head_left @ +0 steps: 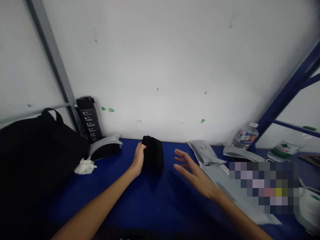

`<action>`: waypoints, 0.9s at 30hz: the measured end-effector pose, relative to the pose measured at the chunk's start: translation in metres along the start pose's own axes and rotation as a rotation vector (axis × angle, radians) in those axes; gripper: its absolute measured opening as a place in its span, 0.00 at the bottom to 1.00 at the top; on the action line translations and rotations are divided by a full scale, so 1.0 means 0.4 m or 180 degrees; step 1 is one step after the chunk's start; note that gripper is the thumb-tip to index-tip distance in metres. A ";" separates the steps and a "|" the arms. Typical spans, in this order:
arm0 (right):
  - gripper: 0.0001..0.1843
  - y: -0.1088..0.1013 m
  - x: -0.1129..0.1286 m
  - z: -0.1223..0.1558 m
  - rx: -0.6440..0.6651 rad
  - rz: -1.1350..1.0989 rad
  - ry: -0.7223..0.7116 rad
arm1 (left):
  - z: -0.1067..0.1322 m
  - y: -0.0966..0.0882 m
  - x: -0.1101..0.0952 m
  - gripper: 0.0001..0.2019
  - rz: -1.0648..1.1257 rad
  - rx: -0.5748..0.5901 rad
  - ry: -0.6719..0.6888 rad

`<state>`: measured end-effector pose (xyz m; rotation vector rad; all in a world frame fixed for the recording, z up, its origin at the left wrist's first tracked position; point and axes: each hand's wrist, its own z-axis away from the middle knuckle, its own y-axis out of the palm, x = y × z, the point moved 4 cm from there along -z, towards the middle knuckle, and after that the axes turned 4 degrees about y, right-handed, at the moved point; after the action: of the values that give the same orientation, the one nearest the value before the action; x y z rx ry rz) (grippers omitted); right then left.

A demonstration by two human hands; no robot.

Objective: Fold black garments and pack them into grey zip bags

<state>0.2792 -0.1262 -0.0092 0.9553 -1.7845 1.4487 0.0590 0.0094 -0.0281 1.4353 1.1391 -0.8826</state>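
Note:
My left hand (139, 157) grips the left side of a small black bundle (153, 154) that stands on the blue table (140, 203) near the white wall. A short way to the bundle's right, my right hand (193, 171) hovers with its fingers spread and holds nothing. Both forearms reach in from the bottom of the view.
A black bag (32, 150) fills the left side, with a dark water bottle (89, 118) behind it, a grey-and-black packet (105, 148) and a crumpled white tissue (85, 166). Grey plastic pouches (207, 151) and clear bottles (246, 136) lie at the right by a blue frame post (287, 90).

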 end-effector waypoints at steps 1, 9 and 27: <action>0.43 0.037 0.024 -0.039 0.0219 -0.0270 -0.0113 | 0.010 0.009 -0.004 0.14 -0.0063 0.0198 -0.0036; 0.38 0.098 -0.068 -0.208 -0.0040 -0.0929 -0.0258 | -0.005 -0.011 -0.005 0.10 -0.0781 0.0590 -0.0400; 0.19 0.055 -0.087 -0.179 -0.0046 0.1290 -0.0786 | -0.024 -0.066 -0.180 0.36 -0.4043 -0.0237 0.2350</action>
<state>0.2816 -0.0481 -0.0364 0.8244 -2.2675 1.6094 0.0136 0.0056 0.0343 0.8461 2.7353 -1.1062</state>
